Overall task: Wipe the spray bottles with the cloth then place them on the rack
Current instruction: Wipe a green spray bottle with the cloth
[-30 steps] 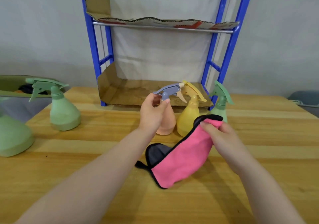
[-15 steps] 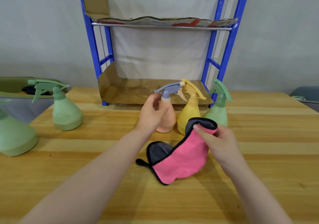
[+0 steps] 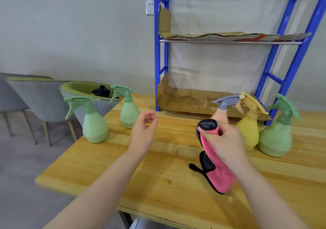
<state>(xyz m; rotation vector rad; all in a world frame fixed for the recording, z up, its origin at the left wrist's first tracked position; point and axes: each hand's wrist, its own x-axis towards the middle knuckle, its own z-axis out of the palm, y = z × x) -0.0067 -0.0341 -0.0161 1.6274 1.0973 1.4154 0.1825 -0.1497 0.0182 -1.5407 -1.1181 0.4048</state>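
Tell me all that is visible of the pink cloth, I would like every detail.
The pink cloth looks like soft fabric, pink on one face and dark grey on the other, with a black edge binding and a small black loop at its lower corner. The right hand pinches its folded upper end, and it hangs down toward the wooden table in front of the peach spray bottle.

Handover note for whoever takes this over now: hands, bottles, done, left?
Left hand: loosely open, holds nothing, above the table.
Right hand: grips the pink cloth in front of the peach bottle.
Five bottles stand on the table: peach, yellow bottle and green bottle before the rack; two green bottles far left.
Done: none racked.
Left: wipe and rack all five.
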